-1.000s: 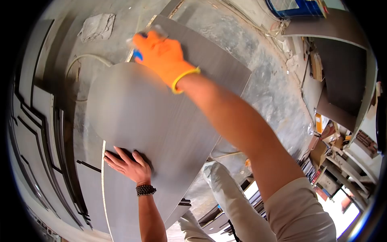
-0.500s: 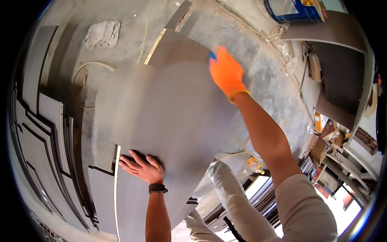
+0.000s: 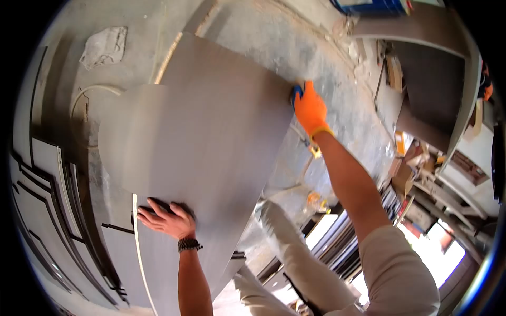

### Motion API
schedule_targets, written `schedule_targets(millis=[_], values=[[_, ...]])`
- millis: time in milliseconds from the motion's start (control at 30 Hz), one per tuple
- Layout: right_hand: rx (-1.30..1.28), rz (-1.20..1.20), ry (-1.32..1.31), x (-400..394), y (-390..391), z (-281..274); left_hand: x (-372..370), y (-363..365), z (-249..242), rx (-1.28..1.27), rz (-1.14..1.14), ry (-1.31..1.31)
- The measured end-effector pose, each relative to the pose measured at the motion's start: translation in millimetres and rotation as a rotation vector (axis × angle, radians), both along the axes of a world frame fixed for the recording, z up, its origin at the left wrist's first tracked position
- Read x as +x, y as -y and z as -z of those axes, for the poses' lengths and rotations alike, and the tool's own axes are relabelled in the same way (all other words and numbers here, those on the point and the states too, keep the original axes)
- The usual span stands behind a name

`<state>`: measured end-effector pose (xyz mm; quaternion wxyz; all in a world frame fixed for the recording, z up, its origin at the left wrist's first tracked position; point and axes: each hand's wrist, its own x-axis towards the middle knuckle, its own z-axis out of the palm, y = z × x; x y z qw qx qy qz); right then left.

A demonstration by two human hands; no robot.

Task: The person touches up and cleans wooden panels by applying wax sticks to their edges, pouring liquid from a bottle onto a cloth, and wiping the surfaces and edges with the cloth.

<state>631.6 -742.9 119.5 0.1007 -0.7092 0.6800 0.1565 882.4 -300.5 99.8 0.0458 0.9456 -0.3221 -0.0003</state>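
Our gloved right hand [image 3: 311,108] has crossed the grey panel [image 3: 211,131] before us to its far right corner, fingers closed around a blue object [image 3: 296,96]; our left hand [image 3: 173,221] lies on the panel, fingers spread.

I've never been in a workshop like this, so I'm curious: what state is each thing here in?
Left hand, bare, palm down on the board, fingers spread
Right hand, in an orange glove, closed around a blue object by the board's edge
Board, broad face up
Bracelet, worn on the left wrist
Cloth, rumpled, on the floor
Hose, curved
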Motion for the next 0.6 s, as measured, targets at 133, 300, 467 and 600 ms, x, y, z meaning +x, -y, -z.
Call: schedule_targets(millis=[133, 300, 467, 600], values=[[-0.026, 0.059, 0.053, -0.4, -9.1, -14.6, -0.3, -1.5, -1.2, -0.04, 0.012, -0.018], [-0.151, -0.175, 0.117, -12.7, -168.6, 7.6, -1.4, -3.6, 6.0, -0.095, 0.029, 0.012], [0.499, -0.856, 0.428, -31.1, -358.1, -33.3, -2.1, -5.8, 7.8, -0.117, 0.019, -0.005], [0.457, -1.235, 0.531, -37.0, -367.5, -36.5, -0.2, -9.2, 6.8, -0.16, 0.011, -0.025]])
